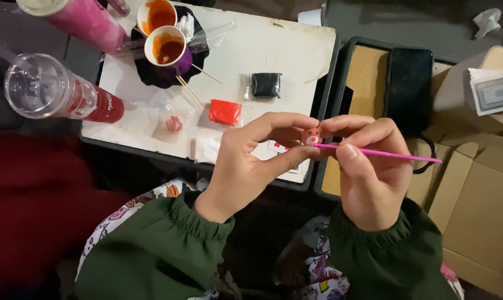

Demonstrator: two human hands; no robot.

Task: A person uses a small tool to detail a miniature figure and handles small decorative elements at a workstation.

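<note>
Single head view, looking steeply down, close over hands (white tray (273, 50) beyond).

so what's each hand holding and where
Left hand pinches the small pink clay figure at its sides; right hand grips the pink stick tool near its front end.

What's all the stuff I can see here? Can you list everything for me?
clay figure: one, pink, small, pinched between both hands
stick tool: one, pink, thin, in the right hand, tip at the figure
red clay: one block, wrapped, on the white board
black clay: one block, wrapped, on the board
pink clay: one small lump in a clear bag, on the board
white board: one, on a dark tray
paper cups: two, with orange sauce, at the board's top
skewers: a few, wooden, by the cups
plastic cups: two, clear-lidded, at left
phone: one, black, at right
cardboard box: one, brown, open, far right
left hand: green sleeve
right hand: green sleeve
</note>
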